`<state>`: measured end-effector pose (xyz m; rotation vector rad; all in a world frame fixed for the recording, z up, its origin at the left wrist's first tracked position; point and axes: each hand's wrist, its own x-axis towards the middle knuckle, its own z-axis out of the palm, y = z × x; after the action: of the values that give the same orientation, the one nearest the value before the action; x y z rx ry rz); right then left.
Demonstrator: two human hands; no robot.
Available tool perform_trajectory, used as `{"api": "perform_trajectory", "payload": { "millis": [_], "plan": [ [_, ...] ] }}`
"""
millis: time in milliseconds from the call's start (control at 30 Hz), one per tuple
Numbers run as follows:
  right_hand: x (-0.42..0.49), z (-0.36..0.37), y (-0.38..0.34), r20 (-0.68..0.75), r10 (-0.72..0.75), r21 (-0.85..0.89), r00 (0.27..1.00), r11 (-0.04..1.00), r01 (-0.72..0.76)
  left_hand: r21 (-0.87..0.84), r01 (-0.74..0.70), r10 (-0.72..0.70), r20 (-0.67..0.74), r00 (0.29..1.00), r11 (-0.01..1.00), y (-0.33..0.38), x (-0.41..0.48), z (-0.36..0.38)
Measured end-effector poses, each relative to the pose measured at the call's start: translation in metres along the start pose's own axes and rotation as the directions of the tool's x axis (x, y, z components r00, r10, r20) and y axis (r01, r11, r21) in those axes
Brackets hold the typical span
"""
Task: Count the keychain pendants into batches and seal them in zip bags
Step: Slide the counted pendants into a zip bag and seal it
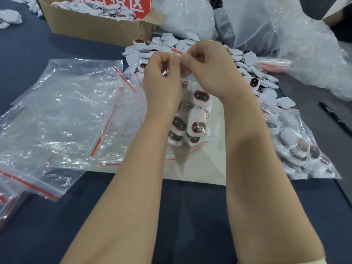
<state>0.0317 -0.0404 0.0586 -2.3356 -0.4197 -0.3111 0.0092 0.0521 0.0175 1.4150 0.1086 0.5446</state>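
The zip bag (190, 119) is thin, soft film w/ no stiffness of its own. Loaded w/ pendants (198, 127) it prob. hangs bottom-heavy and sags. Best place to take it is the top edge, at the red zip strip (178, 52), thumb and fingertips on either side of the track. The film looks slick and crinkly, so it wants a firm pinch. The pendants seem hard, light plastic w/ metal rings. They're not fragile, but likely to shift and bunch if the bag tips.

Left hand (162, 73) and right hand (211, 69) are both curled, pinching the strip close together near its middle. The bag hangs from them above a white sheet (200, 168) on the dark bench (28, 50). Can't tell if its bottom touches the sheet, or how much of the track is pressed closed. Sealing looks to be the step in hand.

Looks: the bag is clear w/ a red line at the mouth. The pendants are white rounded blocks, each w/ a dark oval face ringed in red; some show plain white backs.

Nearby: a loose pile of pendants (247, 60) just beyond the hands and a filled bag (297, 145) to the right. Empty zip bags (62, 111) lie to the left, w/ a cardboard box (95, 27) holding more at the far left. A black pen (335, 119) lies at the right edge.
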Motion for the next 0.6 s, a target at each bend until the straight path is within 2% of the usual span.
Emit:
{"api": "perform_trajectory", "payload": {
  "millis": [233,333,400,600],
  "plan": [
    [-0.002,-0.006,0.004,0.026,-0.012,0.047,1.000,0.999,0.010,-0.031,0.032,-0.032,-0.010,0.999,0.999,0.001,0.000,-0.001],
    [-0.002,-0.008,0.005,0.012,-0.019,0.043,1.000,0.999,0.018,-0.041,0.040,-0.037,0.061,0.997,0.998,0.002,0.000,-0.001],
    [-0.003,-0.007,0.006,0.008,-0.024,0.027,1.000,0.999,0.024,0.002,0.036,-0.036,0.098,0.994,0.999,0.002,0.002,-0.003],
    [-0.001,-0.007,0.013,0.022,0.020,-0.036,1.000,0.999,-0.019,0.095,0.007,-0.011,0.042,0.999,0.995,-0.002,0.000,-0.001]
  ]
}}
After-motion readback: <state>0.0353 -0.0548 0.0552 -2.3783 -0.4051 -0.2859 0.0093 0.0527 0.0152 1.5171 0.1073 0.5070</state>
